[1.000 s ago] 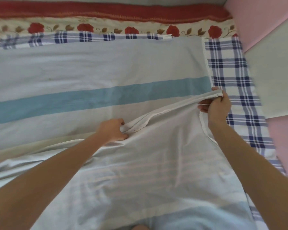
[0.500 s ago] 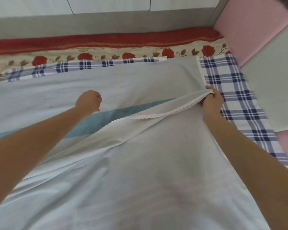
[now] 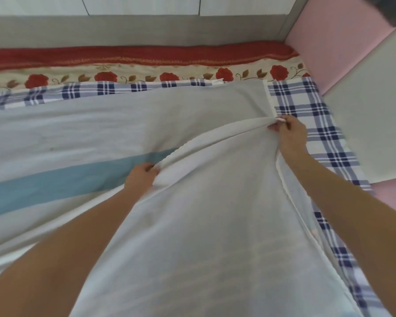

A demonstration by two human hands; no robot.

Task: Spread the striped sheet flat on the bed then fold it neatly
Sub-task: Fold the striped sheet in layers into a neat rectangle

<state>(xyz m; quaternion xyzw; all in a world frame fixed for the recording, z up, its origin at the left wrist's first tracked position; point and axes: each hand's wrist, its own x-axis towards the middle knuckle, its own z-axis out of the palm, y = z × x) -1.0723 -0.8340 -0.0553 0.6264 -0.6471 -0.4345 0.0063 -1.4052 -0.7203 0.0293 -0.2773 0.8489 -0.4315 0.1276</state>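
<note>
I see left hand [image 3: 140,178] and right hand [image 3: 292,135] each clamped, fingers curled, on the striped sheet's [image 3: 101,133] folded-over edge.

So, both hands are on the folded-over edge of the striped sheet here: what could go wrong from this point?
1. The left hand grips the hemmed edge partway along, and the stretch to its left trails low, so the fold may land skewed against the blue stripe.
2. The right hand pinches the corner where the lower layer of the striped sheet puckers. Pulling further might drag that layer askew over the plaid sheet.
</note>
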